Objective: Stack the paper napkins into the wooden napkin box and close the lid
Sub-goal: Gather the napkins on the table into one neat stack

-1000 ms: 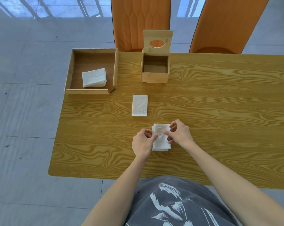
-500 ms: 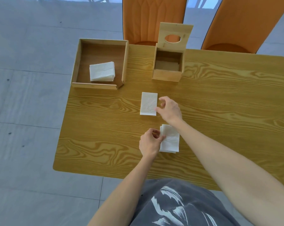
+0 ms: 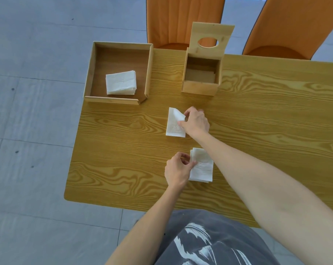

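On the wood-grain bench [image 3: 257,115], the right hand [image 3: 196,122] reaches forward and pinches the upper right corner of a single folded napkin [image 3: 174,125], lifting that corner while the rest of the napkin lies flat on the bench. Nearer the person, the left hand [image 3: 178,170] rests against the left edge of a small stack of napkins [image 3: 202,166], its fingers closed on that edge; the stack lies flat, its sheets slightly fanned at the far end. Both piles sit near the middle of the bench, the single napkin farther away and a little to the left of the stack.

Beyond them, the wooden napkin box [image 3: 201,81] stands at the far edge of the bench with its lid [image 3: 211,40] raised upright, the oval slot in the lid showing the orange chair [image 3: 183,18] behind it. Whether napkins already lie in the box cannot be told from the shaded interior. To the left of the box, a shallow wooden tray [image 3: 148,73] overhangs the bench corner and holds another stack of napkins [image 3: 121,82] near its centre. A second orange chair [image 3: 295,25] stands to the right.
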